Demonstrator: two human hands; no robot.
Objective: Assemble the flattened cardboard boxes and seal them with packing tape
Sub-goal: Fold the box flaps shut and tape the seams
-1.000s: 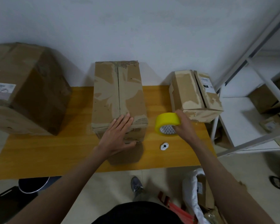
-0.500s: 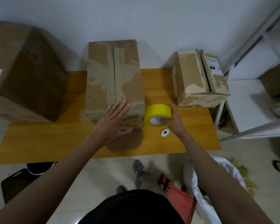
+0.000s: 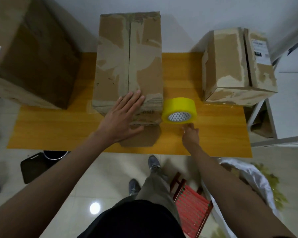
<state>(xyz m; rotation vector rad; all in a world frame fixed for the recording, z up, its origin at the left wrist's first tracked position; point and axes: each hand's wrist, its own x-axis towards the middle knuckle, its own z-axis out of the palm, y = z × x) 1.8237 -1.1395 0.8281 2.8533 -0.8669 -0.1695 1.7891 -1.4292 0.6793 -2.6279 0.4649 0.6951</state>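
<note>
The right hand [image 3: 190, 134] has set the yellow roll of packing tape [image 3: 179, 110] on the counter [image 3: 41, 131] at the tall brown cardboard box's [image 3: 129, 66] four o'clock, its fingers loosely curled, empty; the left hand [image 3: 122, 121] stays flat on the box, so taping is paused.

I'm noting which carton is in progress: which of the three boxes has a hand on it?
The middle box: the left hand lies flat on its near end. The big left box and small right box go untouched.

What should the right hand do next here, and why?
Probably pick up the small white tool hidden under the right hand. The tape roll stands released beside the middle box, whose centre seam looks untaped, while the left hand presses it flat.
</note>
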